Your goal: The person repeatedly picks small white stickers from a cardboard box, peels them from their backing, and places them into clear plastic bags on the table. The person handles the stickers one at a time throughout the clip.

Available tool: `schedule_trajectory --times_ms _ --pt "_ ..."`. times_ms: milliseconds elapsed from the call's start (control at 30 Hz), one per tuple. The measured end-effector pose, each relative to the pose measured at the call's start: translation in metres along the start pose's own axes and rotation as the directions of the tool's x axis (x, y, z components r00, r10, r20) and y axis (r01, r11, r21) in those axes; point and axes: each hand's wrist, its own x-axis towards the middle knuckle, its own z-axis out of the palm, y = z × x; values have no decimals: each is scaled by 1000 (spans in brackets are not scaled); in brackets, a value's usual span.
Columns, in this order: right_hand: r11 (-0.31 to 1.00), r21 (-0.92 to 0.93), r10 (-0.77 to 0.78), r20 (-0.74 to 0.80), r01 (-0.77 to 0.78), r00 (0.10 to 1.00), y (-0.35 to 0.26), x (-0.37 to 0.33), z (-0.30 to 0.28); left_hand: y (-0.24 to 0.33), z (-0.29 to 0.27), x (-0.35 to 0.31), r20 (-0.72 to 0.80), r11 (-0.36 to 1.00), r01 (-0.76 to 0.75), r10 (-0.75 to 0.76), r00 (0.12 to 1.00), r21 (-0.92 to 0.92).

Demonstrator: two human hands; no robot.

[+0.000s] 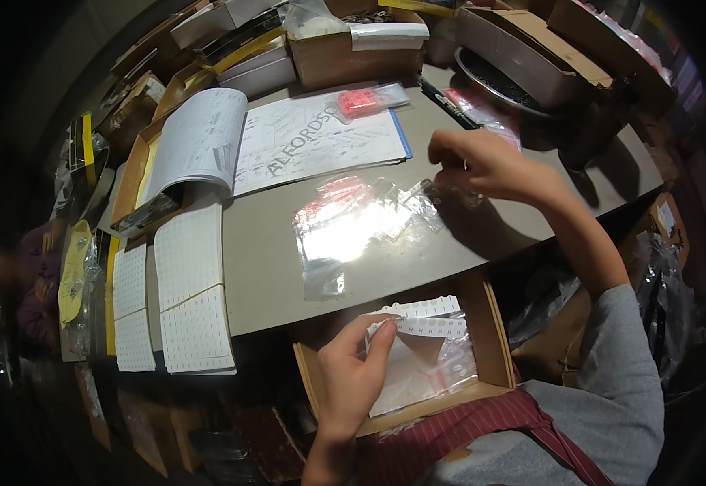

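White label strip (430, 326) is past the near edge of the counter (260, 267), above the cardboard box (496, 332). Clear bags (320, 243) lie near the right hand (487, 162), whose curled grip may or may not hold something; I cannot tell. The left hand (355, 368) has its grip pinched on the strip, probably light, bendy and easily creased, best held by its edges.

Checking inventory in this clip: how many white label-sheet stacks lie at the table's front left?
2: a narrower stack on the left, and a wider stack just right of it. Others may be hidden.
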Motion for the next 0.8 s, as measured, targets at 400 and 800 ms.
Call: schedule_trajectory --times_ms 400,800 --pt "960 -229 172 16 -164 985 35 -15 -6 10 5 -5 -8 995 -8 8 1000 -94" --pt "911 -232 -300 191 340 935 -7 -86 46 38 -22 -30 -172 980 -85 54 984 -178"
